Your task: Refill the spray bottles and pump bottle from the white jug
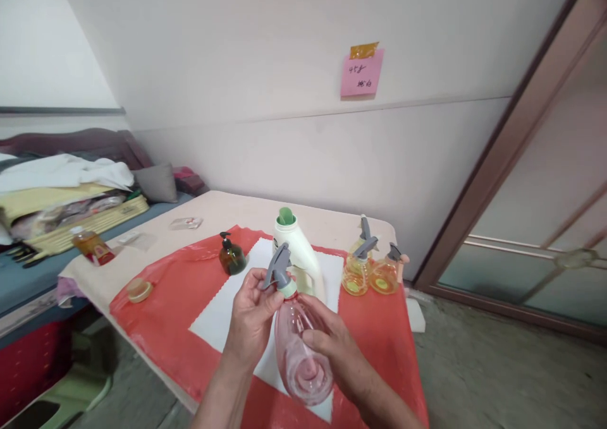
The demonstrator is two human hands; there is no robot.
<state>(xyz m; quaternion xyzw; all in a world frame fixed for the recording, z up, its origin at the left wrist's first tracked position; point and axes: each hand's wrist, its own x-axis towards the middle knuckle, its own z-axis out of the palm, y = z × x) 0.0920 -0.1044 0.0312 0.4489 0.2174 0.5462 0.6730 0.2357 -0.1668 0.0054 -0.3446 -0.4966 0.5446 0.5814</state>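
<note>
A clear pink spray bottle is held tilted above the table, its base toward me. My left hand pinches the collar of its grey trigger head. Around the upper body of the bottle, my right hand is closed. Just behind stands a pale green jug with an uncapped neck and green inside its mouth. Under these lies a white sheet on a red cloth. No liquid is plainly visible in the pink bottle.
Several spray bottles with yellow liquid stand at the right. A dark pump bottle, a small round container and an orange-brown bottle are on the left. Behind the table rises a wall with a pink note.
</note>
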